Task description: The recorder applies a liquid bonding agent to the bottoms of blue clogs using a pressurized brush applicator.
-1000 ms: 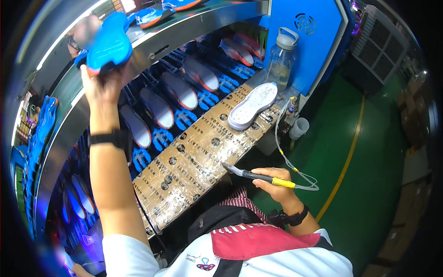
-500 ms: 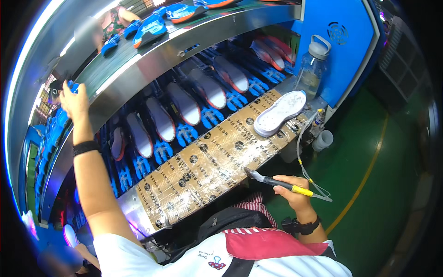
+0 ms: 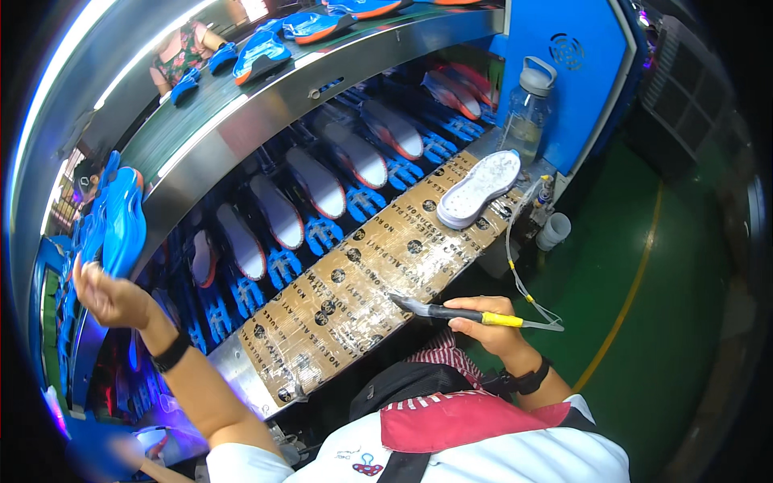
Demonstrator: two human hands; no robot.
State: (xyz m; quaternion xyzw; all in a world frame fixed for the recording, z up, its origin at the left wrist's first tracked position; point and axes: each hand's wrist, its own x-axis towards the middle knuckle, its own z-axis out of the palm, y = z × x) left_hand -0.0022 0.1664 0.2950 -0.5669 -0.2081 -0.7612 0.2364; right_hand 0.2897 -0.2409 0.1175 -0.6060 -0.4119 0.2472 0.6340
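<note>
My left hand (image 3: 113, 296), raised at the left by the conveyor, is closed on the lower end of a blue shoe upper (image 3: 126, 221) with an orange edge, which stands up from the fingers. In my right hand (image 3: 493, 320), a glue brush (image 3: 447, 312) with a black handle and yellow tape is gripped. Its bristle tip points left, over the near edge of the cardboard. Thin clear tubing runs from the brush's back end. A white shoe sole (image 3: 481, 189) lies on the right end of the cardboard sheet (image 3: 366, 282), apart from both hands.
A conveyor belt (image 3: 189, 121) carries several blue uppers. On the shelf beneath it lie several soles (image 3: 316, 181) and blue pieces. A clear water bottle (image 3: 527, 121) stands by the blue machine panel (image 3: 576, 80). A white cup (image 3: 553, 232) is below the bench end. Another person (image 3: 185, 60) is across the belt.
My left hand has drawn back from the conveyor, bringing a blue shoe upper toward me. The right hand has moved left with the brush, its tip now over the cardboard.
</note>
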